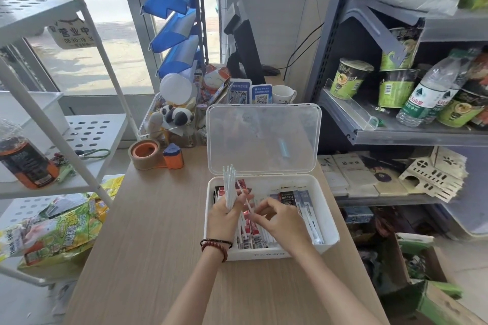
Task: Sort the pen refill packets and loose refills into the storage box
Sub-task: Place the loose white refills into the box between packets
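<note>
A white storage box (331,221) sits on the wooden table with its clear lid (264,137) standing open at the back. Several refill packets (303,203) in red, black and blue lie inside it. My left hand (224,215) is over the box's left side, shut around a bundle of loose white refills (229,185) that points upward. My right hand (280,219) hovers over the middle of the box and pinches a single thin refill (248,204) that leans toward the bundle.
A tape dispenser (148,153) and a clear organiser of trinkets (171,119) stand behind the box at the left. A metal shelf with cup noodles (351,78) and water bottles rises at the right. A white rack (87,137) and snack bags (60,224) are at the left.
</note>
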`<state>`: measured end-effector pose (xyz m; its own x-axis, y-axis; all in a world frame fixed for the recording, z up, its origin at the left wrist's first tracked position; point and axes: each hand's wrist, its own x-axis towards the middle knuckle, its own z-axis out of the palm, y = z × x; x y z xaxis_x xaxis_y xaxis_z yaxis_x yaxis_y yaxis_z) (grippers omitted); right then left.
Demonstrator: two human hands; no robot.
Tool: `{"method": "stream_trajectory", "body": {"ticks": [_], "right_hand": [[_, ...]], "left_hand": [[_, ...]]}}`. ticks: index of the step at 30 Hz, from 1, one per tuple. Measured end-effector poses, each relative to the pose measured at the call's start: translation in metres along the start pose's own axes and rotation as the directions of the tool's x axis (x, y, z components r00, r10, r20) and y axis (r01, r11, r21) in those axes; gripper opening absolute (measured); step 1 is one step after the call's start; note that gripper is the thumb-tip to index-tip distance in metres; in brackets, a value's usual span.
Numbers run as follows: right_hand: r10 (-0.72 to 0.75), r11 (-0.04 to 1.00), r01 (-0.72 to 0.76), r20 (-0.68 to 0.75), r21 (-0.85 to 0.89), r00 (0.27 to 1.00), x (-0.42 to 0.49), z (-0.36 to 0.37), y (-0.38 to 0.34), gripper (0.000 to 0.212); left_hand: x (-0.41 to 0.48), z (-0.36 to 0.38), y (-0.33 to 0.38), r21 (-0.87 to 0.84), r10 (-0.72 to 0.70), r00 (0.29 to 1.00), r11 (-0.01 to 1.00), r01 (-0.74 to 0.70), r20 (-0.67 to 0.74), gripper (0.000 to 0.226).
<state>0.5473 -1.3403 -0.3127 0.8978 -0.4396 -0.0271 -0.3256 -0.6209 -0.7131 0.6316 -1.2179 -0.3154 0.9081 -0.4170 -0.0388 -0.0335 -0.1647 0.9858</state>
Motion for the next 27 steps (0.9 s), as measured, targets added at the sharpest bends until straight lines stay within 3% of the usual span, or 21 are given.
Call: {"method": "stream_trajectory", "body": {"ticks": [4, 9, 13, 15, 18, 27], "right_hand": [[-0.029, 1.000, 0.029, 0.011, -0.011, 1.000, 0.001, -0.001, -0.003, 0.026], [0.086, 0.996, -0.087, -0.092, -0.012, 0.992, 0.004, 0.005, 0.010, 0.023], [0.159, 0.986, -0.165, -0.134, -0.035, 0.978, 0.007, 0.009, 0.018, 0.015], [0.185, 0.980, -0.192, -0.128, -0.049, 0.974, 0.008, 0.011, 0.021, 0.015], [0.227, 0.971, -0.233, -0.087, -0.059, 0.970, 0.008, 0.013, 0.023, 0.016], [0.231, 0.963, -0.231, -0.017, -0.140, 0.973, 0.011, 0.016, 0.022, 0.006]], "left_hand": [[0.000, 0.002, -0.004, -0.039, 0.004, 1.000, 0.999, -0.003, 0.006, 0.022], [-0.003, 0.000, 0.001, -0.065, -0.010, 0.997, 0.998, 0.005, -0.075, 0.019], [-0.008, -0.001, 0.010, -0.038, 0.008, 0.999, 0.999, -0.010, -0.047, 0.018], [-0.009, -0.001, 0.014, -0.064, 0.004, 0.999, 0.998, -0.007, -0.040, 0.007], [-0.008, -0.002, 0.014, -0.078, -0.025, 0.999, 0.997, 0.022, -0.038, 0.007], [-0.001, -0.003, 0.005, -0.050, -0.089, 0.989, 0.994, 0.095, 0.119, 0.024]]}}
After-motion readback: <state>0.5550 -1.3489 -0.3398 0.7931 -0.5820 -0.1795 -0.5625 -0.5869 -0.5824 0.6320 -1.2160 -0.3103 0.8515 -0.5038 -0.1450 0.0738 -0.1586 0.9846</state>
